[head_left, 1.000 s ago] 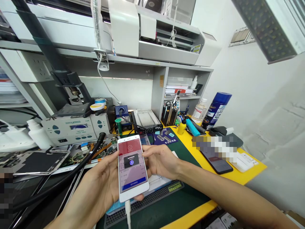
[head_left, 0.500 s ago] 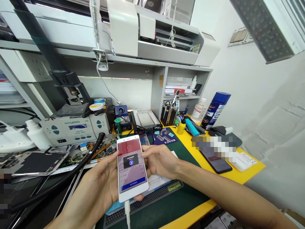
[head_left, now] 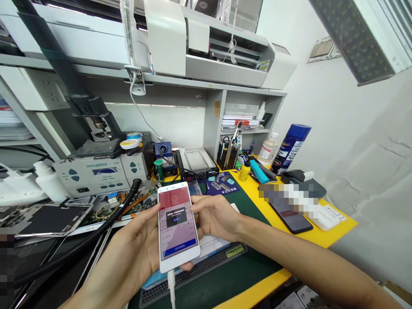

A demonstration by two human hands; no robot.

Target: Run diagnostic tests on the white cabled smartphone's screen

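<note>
A white smartphone (head_left: 177, 227) with a lit red and blue screen is held upright over the green mat (head_left: 244, 274). My left hand (head_left: 138, 249) cradles it from the left and below, fingers wrapped behind it. My right hand (head_left: 214, 216) grips its upper right edge, thumb on the side near the top. A white cable (head_left: 171, 288) is plugged into the phone's bottom and hangs down.
A grey rework station (head_left: 96, 174), circuit boards (head_left: 128, 204) and a black hose (head_left: 80, 244) lie to the left. Behind stand a small hot plate (head_left: 196, 163), tool holder (head_left: 229, 154), blue spray can (head_left: 291, 148) and bottles. A dark phone (head_left: 291, 219) lies on the yellow table (head_left: 325, 238) at right.
The pop-up on the phone's screen has changed its content. Both hands and the phone stay almost where they were.
</note>
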